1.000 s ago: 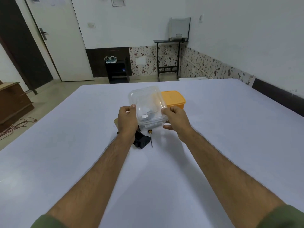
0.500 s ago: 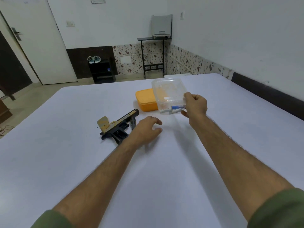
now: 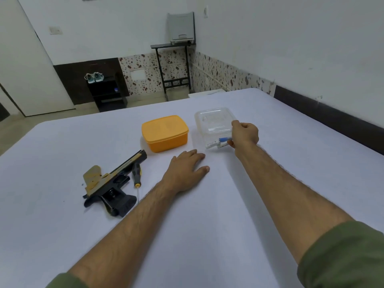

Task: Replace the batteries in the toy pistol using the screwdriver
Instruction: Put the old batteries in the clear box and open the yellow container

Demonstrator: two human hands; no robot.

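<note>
A white table (image 3: 228, 215) fills most of the view, with both bare forearms reaching out over it from green sleeves. Near its far middle sits an orange box (image 3: 165, 133) with its lid on, and just to the right of it a clear plastic container (image 3: 214, 124) rests on the table. The right hand (image 3: 245, 134) is closed on the near right edge of that container, thumb on top and fingers curled under the rim. Inside, at the near side, lie batteries (image 3: 218, 142), white and blue. The toy pistol (image 3: 112, 181), black and tan, lies on its side at the left, barrel pointing away toward the orange box. The left hand (image 3: 186, 171) lies flat, palm down on the table, fingers loosely spread and holding nothing, between the pistol and the container. The screwdriver (image 3: 136, 176), black and yellow handle, lies just beside the pistol, shaft pointing toward the person.
</note>
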